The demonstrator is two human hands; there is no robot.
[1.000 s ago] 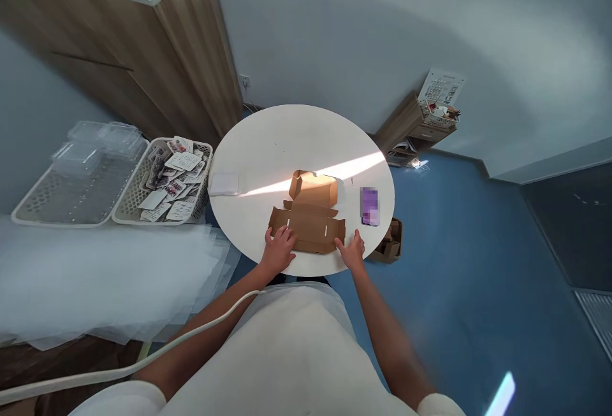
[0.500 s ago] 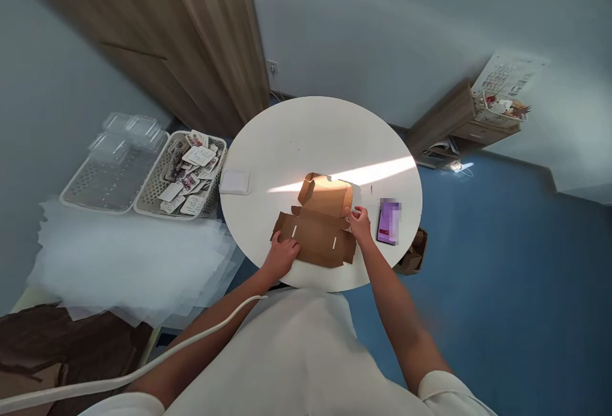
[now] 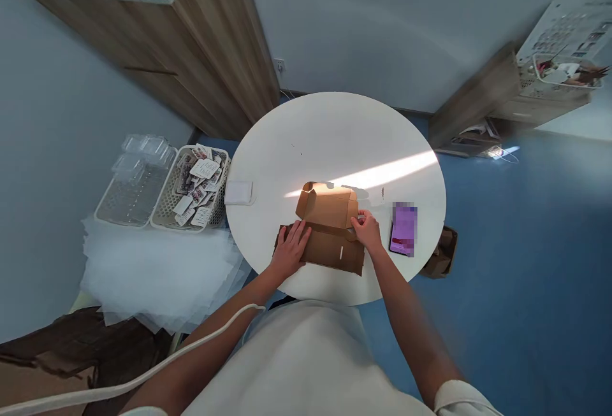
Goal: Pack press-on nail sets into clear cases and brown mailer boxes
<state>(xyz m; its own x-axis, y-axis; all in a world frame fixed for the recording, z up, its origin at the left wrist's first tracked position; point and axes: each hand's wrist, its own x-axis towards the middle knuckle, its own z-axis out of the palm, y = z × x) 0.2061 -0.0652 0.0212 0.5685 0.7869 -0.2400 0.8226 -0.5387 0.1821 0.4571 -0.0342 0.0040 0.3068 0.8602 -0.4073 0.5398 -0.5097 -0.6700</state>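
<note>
A brown cardboard box blank (image 3: 329, 251), partly folded, lies on the round white table (image 3: 329, 136) near its front edge. Its far panel carries raised side flaps. My left hand (image 3: 291, 251) rests on the left part of the near panel, fingers spread and pointing away from me. At the right end of the crease between the two panels, my right hand (image 3: 367, 230) pinches a small cardboard flap with thumb and fingers. One white slot shows in the near panel; my left hand covers its left part.
A phone (image 3: 403, 230) lies right of the box blank, and a white stack (image 3: 238, 192) at the table's left edge. Baskets (image 3: 165, 209) with cards and clear boxes, plus translucent sheets (image 3: 157, 276), are at left. A brown carton (image 3: 442, 253) stands beside the table, low right.
My left hand has slid inward over the near panel and its fingers have spread. My right hand stays at the side flap. The camera view has shifted.
</note>
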